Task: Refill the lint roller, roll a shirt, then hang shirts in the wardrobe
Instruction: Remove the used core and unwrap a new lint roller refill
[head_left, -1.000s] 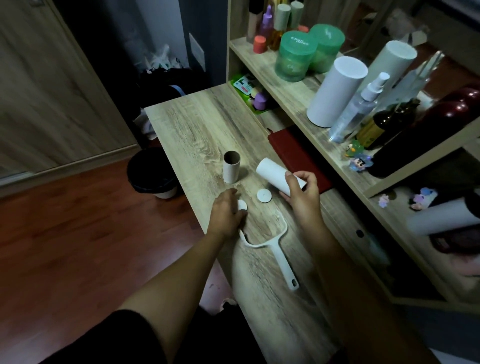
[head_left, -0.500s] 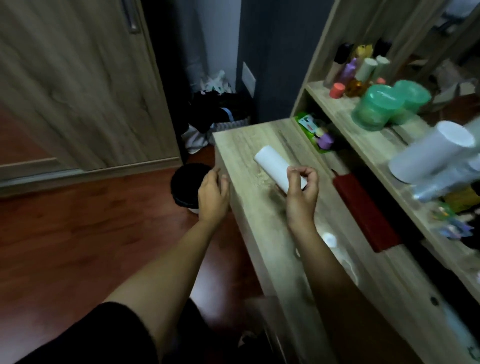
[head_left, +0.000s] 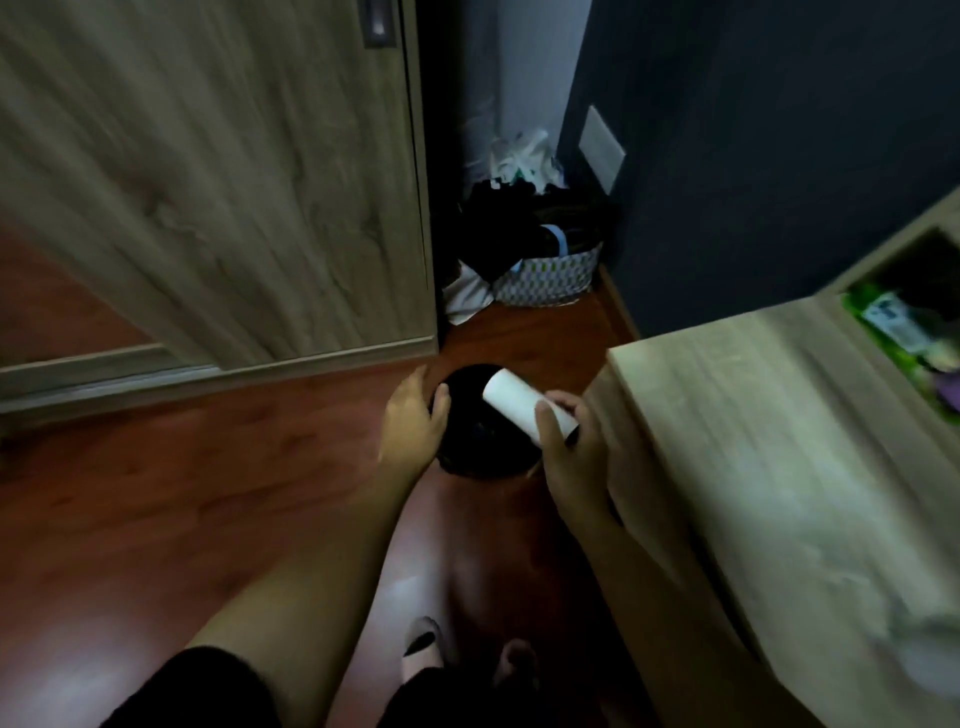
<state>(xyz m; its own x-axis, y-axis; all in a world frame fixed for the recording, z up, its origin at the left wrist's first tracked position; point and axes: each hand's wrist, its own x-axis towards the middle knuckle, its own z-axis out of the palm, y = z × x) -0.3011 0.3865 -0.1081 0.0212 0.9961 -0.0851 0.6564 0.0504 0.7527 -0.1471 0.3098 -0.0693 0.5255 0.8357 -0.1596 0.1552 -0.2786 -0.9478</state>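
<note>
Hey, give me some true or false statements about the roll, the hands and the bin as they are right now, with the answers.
1. The right hand grips a white roll. True.
2. The roll lies on the table. False: it is held off the table, in front of the bin in this view.
3. The left hand is at the bin's left edge. True.
4. The bin is white. False: it is black.
5. A basket with dark clothes stands on the floor in the corner. True.
</note>
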